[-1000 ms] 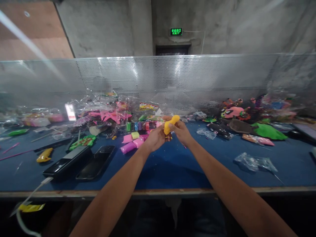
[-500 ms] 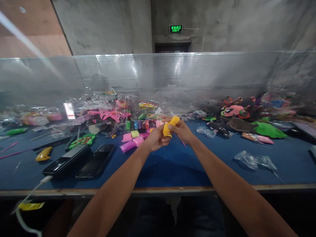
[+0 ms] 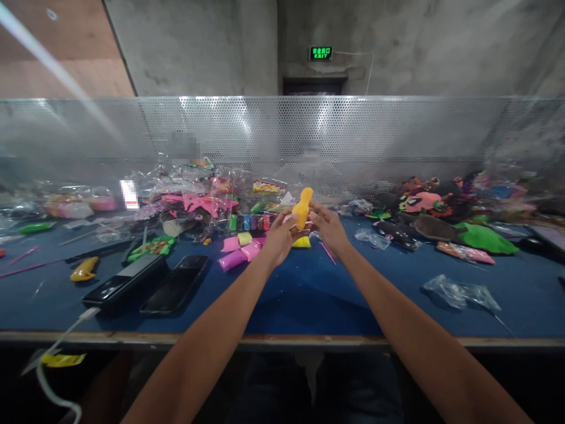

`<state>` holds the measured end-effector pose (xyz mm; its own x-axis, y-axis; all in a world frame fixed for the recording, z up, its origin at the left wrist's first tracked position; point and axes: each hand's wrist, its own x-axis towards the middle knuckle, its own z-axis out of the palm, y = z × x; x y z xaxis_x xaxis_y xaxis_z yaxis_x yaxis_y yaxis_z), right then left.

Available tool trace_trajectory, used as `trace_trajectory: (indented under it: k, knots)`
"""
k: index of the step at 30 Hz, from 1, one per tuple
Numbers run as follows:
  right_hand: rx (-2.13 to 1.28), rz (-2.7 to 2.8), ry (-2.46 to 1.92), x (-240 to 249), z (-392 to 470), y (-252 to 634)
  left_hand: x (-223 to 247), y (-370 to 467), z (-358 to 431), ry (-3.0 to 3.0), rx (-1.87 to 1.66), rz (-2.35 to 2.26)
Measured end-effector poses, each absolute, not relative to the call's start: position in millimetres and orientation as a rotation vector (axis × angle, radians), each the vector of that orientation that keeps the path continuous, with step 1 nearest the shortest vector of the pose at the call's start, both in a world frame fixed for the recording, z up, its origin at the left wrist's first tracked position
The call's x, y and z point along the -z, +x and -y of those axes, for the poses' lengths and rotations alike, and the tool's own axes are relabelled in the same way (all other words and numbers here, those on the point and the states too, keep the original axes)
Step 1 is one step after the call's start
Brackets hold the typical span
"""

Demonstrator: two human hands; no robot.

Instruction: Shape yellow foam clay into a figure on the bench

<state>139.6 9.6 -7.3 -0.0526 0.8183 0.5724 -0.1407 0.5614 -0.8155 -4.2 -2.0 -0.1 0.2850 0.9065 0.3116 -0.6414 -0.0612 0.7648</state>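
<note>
A lump of yellow modelling clay (image 3: 303,206), narrow in the middle with a rounded top, stands upright between my hands above the table. My left hand (image 3: 282,235) grips its lower left side between thumb and fingers. At its right side, the curled fingertips of my right hand (image 3: 329,227) press against it. Just beneath the hands lies a yellow packet (image 3: 302,242). Left of them are pink and purple clay packets (image 3: 233,259) and a row of small coloured blocks (image 3: 249,222).
A black phone (image 3: 176,285) and a power bank (image 3: 126,282) with a white cable lie at left, near a yellow-brown clay piece (image 3: 83,269). Crumpled clear plastic (image 3: 459,291) lies at right. Dark and green figures (image 3: 485,237) sit farther back. A perforated metal screen (image 3: 247,126) borders the table.
The yellow clay has turned from slanting to upright and risen a little. My right fingers have shifted from over it to its right side. The view has shifted slightly left.
</note>
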Motion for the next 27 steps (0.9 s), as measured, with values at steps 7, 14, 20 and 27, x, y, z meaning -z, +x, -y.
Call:
trace_trajectory:
  k: [7, 14, 20, 27]
  knots:
    - [-0.927, 1.376, -0.735, 12.9, -10.5, 136.9, 4.1, -8.0, -6.7, 1.234, -1.457, -0.554]
    - [-0.919, 1.357, -0.762, 14.6, -13.3, 139.4, 1.9, -10.0, -6.7, 1.182, -1.408, -0.627]
    - [-0.895, 1.366, -0.764, 10.6, -8.3, 138.7, 2.8, -8.4, -7.5, 1.241, -1.392, -0.601]
    - [-0.931, 1.345, -0.760, 12.3, -8.2, 138.8, 1.2, -9.9, -5.2, 1.199, -1.372, -0.599]
